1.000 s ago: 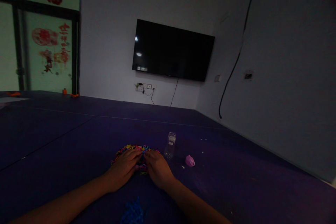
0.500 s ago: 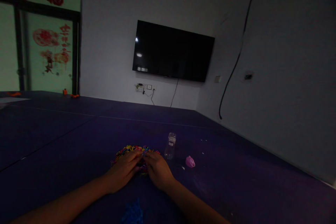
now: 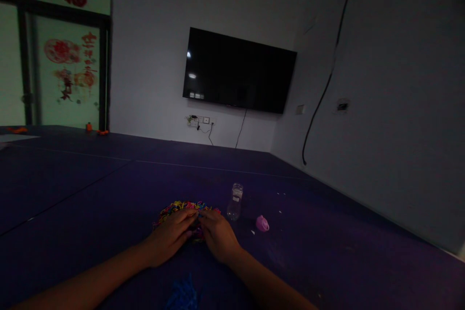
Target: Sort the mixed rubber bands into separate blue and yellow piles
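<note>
A pile of small multicoloured loops, like rubber bands, lies on the dark purple surface under my two hands. My left hand rests over the pile's left part, fingers bent and held together. From the right, my right hand reaches over the same pile with its fingers curled inward. The fingertips of both hands meet over the middle, by a bit of blue; what they pinch is too small and dark to make out. Nearer to me, between my forearms, is a small heap of blue loops.
A clear bottle without a lid stands just right of the pile. Beside it lie a pink cap and small white scraps. Orange objects sit at the far left edge. A television hangs on the wall beyond.
My fingertips have drawn slightly closer together over the pile, and a bit of blue shows between them. The bottle, cap and blue heap have stayed in place.
</note>
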A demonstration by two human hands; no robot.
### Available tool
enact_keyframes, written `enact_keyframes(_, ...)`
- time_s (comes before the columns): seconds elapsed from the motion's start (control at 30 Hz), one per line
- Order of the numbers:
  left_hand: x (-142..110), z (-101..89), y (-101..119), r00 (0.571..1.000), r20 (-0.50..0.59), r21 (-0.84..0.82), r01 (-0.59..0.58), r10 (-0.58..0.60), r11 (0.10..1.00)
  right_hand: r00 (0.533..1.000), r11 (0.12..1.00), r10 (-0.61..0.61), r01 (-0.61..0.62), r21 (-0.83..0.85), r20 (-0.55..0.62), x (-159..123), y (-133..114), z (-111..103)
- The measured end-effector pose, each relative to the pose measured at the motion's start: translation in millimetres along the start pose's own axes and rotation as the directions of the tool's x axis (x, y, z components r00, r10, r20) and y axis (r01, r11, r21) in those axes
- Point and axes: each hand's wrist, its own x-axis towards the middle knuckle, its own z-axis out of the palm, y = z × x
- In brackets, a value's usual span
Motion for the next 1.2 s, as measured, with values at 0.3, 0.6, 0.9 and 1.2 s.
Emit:
enact_keyframes(0.3,-0.4,2.6,-4.6,0.994,-0.076,0.069,0.079,-0.074,0.994,1.0,0.999,-0.005,0.005,-0.032,-0.013,0.0,3.4,2.6)
enact_keyframes(0.6,0.5,1.5,-9.4,0.995,-0.065,0.055,0.081,-0.077,0.995,0.973,0.985,-0.157,0.167,0.05,-0.166,-15.6,-19.9,0.6)
enact_keyframes(0.9,1.0,0.9,-10.0,0.992,-0.05,0.081,0.119,-0.115,0.99,0.869,0.871,-0.481,0.489,-0.051,0.115,-23.7,-48.9,21.2)
enact_keyframes(1.2,4.6,-4.7,-7.2,0.976,-0.156,-0.001,0.155,-0.153,0.988,0.927,0.931,-0.355,0.363,0.052,-0.12,-21.6,-48.3,14.6)
